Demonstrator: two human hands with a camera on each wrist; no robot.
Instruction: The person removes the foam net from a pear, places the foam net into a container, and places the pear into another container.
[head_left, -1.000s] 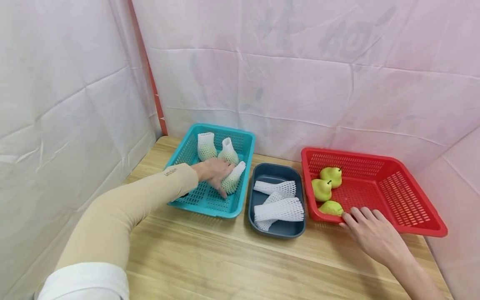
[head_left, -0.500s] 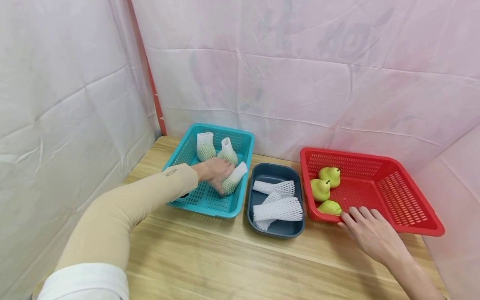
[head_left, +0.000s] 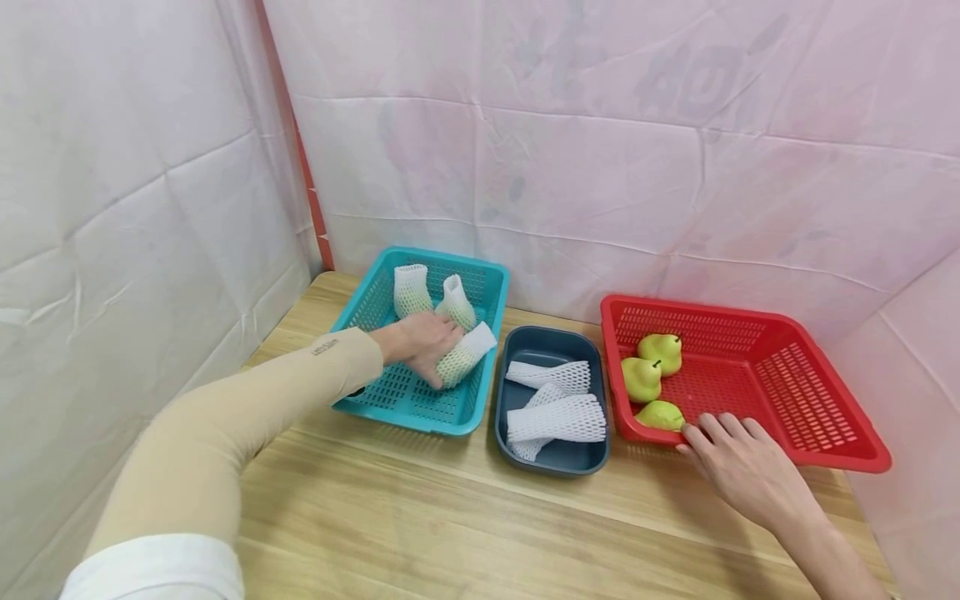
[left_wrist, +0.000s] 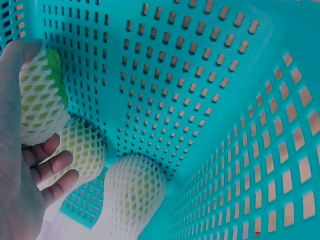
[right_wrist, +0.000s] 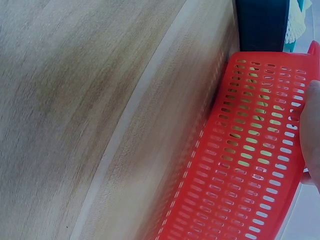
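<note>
My left hand (head_left: pixel 423 337) reaches into the teal basket (head_left: pixel 431 408) and holds a pear in a white foam net (head_left: pixel 467 357). In the left wrist view, thumb and fingers curve around this netted pear (left_wrist: pixel 40 107), and green skin shows at its bare end. Two more netted pears (head_left: pixel 412 292) sit behind it in the basket. My right hand (head_left: pixel 742 462) grips the near rim of the red basket (head_left: pixel 817 392), fingers bent over the edge. Next to those fingers lies a bare yellow-green pear (head_left: pixel 660 415); two others (head_left: pixel 641 379) are just behind it.
Between the baskets stands a dark blue tray (head_left: pixel 547 343) holding several loose white foam nets (head_left: pixel 558 419). Everything rests on a wooden table (head_left: pixel 420 517). Pale cloth walls (head_left: pixel 600 183) enclose the table at the back and sides.
My left hand has shifted slightly left and toward me, and the netted pear in it has tilted further over. My right hand stays on the red basket's rim.
</note>
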